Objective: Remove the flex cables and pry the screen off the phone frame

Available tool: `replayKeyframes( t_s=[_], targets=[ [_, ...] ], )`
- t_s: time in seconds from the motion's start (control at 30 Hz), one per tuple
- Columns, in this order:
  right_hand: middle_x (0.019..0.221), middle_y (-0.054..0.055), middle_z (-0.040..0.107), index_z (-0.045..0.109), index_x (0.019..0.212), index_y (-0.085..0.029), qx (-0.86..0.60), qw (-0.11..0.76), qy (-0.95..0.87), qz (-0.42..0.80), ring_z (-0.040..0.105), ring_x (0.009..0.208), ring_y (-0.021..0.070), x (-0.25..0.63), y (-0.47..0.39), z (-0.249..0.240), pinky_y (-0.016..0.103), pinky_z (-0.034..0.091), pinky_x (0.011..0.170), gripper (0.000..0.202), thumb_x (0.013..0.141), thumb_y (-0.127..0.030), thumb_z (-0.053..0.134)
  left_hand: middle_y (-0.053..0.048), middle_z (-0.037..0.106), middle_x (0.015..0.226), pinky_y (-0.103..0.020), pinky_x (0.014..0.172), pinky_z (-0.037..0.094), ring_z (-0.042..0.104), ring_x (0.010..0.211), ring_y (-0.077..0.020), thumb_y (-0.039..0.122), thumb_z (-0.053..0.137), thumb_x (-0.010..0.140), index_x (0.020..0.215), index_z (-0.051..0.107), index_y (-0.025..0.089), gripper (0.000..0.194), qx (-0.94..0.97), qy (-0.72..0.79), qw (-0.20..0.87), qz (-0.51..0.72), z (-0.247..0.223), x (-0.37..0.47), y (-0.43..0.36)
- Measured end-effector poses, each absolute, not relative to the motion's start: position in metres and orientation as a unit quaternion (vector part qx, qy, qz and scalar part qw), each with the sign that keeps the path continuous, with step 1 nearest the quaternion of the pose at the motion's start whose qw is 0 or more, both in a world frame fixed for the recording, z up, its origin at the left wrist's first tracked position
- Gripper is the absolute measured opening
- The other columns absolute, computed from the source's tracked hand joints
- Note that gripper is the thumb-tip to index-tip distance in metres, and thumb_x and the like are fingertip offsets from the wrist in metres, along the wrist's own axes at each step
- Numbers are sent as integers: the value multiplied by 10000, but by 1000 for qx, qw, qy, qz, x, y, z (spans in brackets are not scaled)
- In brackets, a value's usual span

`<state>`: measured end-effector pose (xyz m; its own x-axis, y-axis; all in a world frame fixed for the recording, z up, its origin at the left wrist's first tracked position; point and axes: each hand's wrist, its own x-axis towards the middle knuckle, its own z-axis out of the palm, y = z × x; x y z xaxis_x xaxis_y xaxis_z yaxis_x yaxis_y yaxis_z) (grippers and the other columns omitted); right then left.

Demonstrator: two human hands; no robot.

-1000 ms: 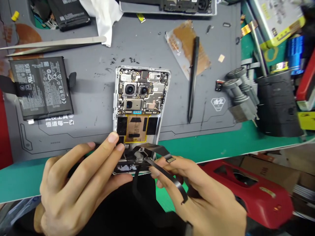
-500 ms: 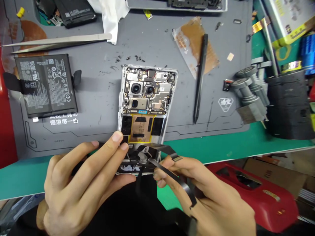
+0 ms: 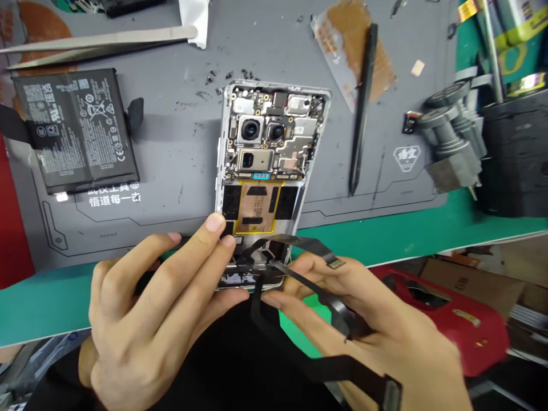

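An opened smartphone (image 3: 269, 160) shows its camera modules, circuit board and bare lower bay, tilted slightly at the mat's front edge. My left hand (image 3: 158, 302) is closed on its lower left side, fingertips on the edge and thumb under the bottom. At the lower right corner, my right hand (image 3: 368, 314) holds the phone between thumb and bent fingers; its exact contact is partly hidden. Black flex cables come out of the phone's lower end. One flex cable (image 3: 299, 242) arches over my right fingers, and a longer ribbon (image 3: 334, 368) dangles below with its connector near my right wrist.
A removed battery (image 3: 79, 131) lies left on the grey mat (image 3: 180, 154), below metal tweezers (image 3: 107, 43). Small screws (image 3: 246, 74) are scattered above the phone. To the right are a black pry stick (image 3: 363, 108), an orange-brown film piece (image 3: 342, 40), grey bits (image 3: 454, 131) and a black holder (image 3: 514, 154).
The view has shifted, so everything on the mat appears higher and slightly right. My right thumb has straightened towards the phone's bottom edge, and the long ribbon hangs more plainly in sight.
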<state>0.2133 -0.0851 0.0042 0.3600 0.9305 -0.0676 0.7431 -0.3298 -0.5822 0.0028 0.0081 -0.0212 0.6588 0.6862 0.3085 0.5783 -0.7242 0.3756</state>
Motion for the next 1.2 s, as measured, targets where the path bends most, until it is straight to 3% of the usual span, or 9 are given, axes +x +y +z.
replayKeyframes(
  t_s=[0.1, 0.23, 0.47, 0.63, 0.77, 1.0, 1.2],
  targets=[
    [903, -76, 780, 674, 1085, -311, -775, 246, -533, 232, 729, 658, 107, 211, -80, 8, 182, 627, 689, 101, 1071, -366, 758, 11, 705, 1573, -495, 943, 496, 669, 1169, -285, 286, 885, 982, 1537, 655, 169, 612, 902, 351, 123, 221, -20, 3, 9],
    [875, -65, 763, 674, 1048, -302, -773, 250, -538, 224, 682, 605, 96, 211, -74, 13, 161, 601, 640, 99, 1071, -351, 757, 6, 707, 1572, -493, 913, 476, 664, 1178, -289, 282, 872, 992, 1543, 648, 166, 607, 903, 349, 126, 215, -20, 3, 9],
    [846, -78, 755, 676, 1004, -295, -754, 280, -525, 278, 743, 652, 87, 216, -69, 17, 95, 580, 634, 116, 1037, -297, 788, -13, 731, 1541, -485, 910, 470, 667, 1163, -295, 298, 862, 999, 1543, 656, 152, 599, 903, 345, 122, 228, -23, 3, 11],
    [860, -138, 743, 675, 972, -342, -773, 289, -464, 323, 713, 665, 67, 215, -71, 16, 89, 587, 673, 134, 1025, -371, 794, -2, 690, 1590, -498, 962, 462, 659, 1171, -308, 334, 871, 996, 1561, 652, 153, 633, 904, 331, 116, 244, -26, 1, 11],
    [939, -134, 770, 689, 1056, -356, -776, 286, -478, 296, 747, 765, 68, 215, -78, 13, 110, 597, 735, 122, 1050, -438, 780, 23, 673, 1606, -498, 973, 450, 658, 1179, -309, 354, 855, 1011, 1571, 647, 177, 623, 901, 342, 119, 238, -26, 0, 11],
    [917, -121, 758, 648, 1084, -319, -750, 289, -524, 282, 691, 690, 79, 219, -86, 2, 180, 587, 703, 133, 1097, -421, 733, 37, 658, 1624, -487, 1020, 438, 659, 1221, -302, 382, 842, 1019, 1586, 637, 206, 629, 899, 354, 125, 224, -25, -1, 10],
    [969, -98, 786, 633, 1168, -312, -734, 290, -556, 262, 744, 801, 81, 225, -93, -4, 187, 570, 732, 120, 1118, -390, 709, 28, 644, 1642, -492, 1071, 461, 665, 1241, -289, 392, 844, 1008, 1593, 630, 223, 646, 893, 365, 146, 219, -24, 1, 8]
  ],
)
